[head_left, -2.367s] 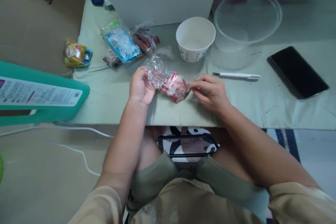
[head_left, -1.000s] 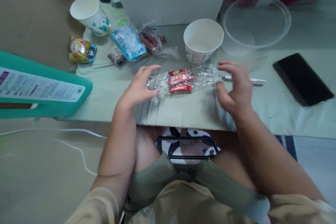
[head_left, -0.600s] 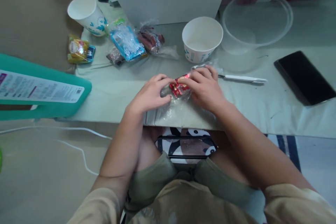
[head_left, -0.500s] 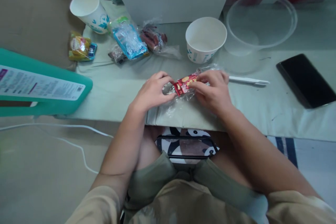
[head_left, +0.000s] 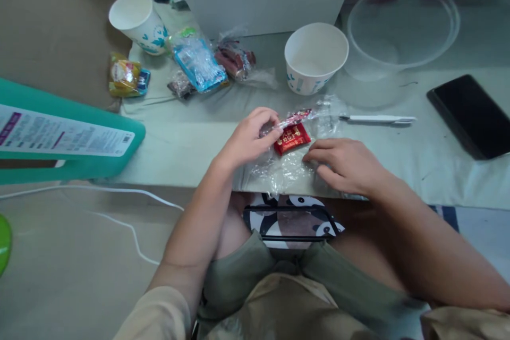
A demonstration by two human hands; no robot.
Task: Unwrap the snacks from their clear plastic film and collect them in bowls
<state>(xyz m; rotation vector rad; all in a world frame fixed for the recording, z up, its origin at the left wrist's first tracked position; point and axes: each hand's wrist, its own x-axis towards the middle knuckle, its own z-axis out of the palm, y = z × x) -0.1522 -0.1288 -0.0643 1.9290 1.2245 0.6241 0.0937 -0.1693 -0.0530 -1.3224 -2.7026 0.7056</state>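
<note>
A person seated at a low table covered in pale green cloth [head_left: 398,154] works over a sheet of clear plastic wrap [head_left: 285,167] spread at the table's near edge. The left hand [head_left: 249,138] pinches a thin red-and-white packet [head_left: 294,117] between fingertips, lifting it on edge just above a small red packet [head_left: 292,138] that lies flat on the wrap. The right hand [head_left: 346,164] rests palm down, fingers loose and grasping nothing, its fingertips pressing the wrap just beside the red packet. Behind the hands stand a white paper bowl [head_left: 316,57] and a clear plastic tub [head_left: 400,29], with a white pen [head_left: 378,118] lying between them and the right hand. A black phone [head_left: 472,114] lies far right; wrapped snacks [head_left: 199,64] and a paper cup [head_left: 137,21] sit at the far left.
</note>
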